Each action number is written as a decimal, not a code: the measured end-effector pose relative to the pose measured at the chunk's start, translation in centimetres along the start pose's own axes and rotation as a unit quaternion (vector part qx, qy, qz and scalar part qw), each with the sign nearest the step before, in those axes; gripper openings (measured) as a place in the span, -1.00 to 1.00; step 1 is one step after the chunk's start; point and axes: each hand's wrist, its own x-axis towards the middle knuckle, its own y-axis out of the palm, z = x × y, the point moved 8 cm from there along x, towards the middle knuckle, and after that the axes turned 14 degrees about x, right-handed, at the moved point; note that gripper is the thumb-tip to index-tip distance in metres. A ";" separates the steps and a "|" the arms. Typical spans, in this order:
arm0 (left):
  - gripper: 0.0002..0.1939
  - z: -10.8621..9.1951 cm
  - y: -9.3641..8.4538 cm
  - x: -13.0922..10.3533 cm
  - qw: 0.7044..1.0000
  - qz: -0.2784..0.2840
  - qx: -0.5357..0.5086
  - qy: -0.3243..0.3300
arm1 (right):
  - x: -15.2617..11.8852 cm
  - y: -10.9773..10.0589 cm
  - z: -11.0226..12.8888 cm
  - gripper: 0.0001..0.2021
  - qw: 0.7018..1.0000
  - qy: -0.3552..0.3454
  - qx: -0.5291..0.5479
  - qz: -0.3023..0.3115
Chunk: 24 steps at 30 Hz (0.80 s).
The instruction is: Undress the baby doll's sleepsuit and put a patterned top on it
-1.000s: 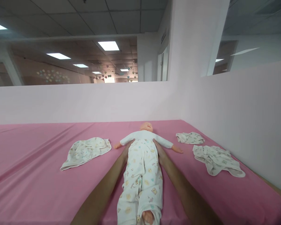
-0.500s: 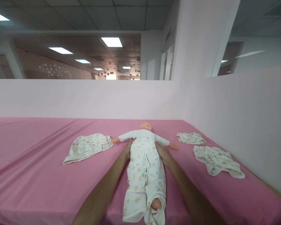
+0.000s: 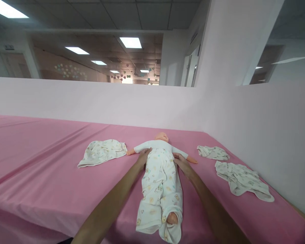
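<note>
While the pink sheet (image 3: pixel 45 169) spreads wide, left hand (image 3: pixel 143 158) and right hand (image 3: pixel 183 163) grip trousers (image 3: pixel 159 181) near waist.

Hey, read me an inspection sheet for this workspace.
Surface: pink sheet, creased at left.
Job's things: doll lying face up in white top and printed trousers; one foot shows at a cuff.
Clutter: printed cloth left of the doll; smaller cloth and larger cloth at right.
Hands: left hand and right hand at opposite sides of the trousers' waist; grip unclear.
Cables: nothing seen.
Surroundings: white wall with window; lit ceiling lights beyond.
</note>
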 end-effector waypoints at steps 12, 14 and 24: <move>-0.44 -0.2 -1.2 -1.2 0.993 -0.014 0.116 0.025 | 0.2 0.2 -0.7 -0.74 0.993 0.041 -0.082 0.070; -0.43 -0.3 -1.3 -1.3 0.991 -0.012 0.128 0.034 | -0.5 0.2 -0.2 -0.74 0.992 0.042 -0.095 0.076; -0.46 -0.8 -1.7 -3.8 0.977 0.018 0.198 0.077 | -3.5 2.3 2.5 -0.58 0.987 0.013 -0.147 0.057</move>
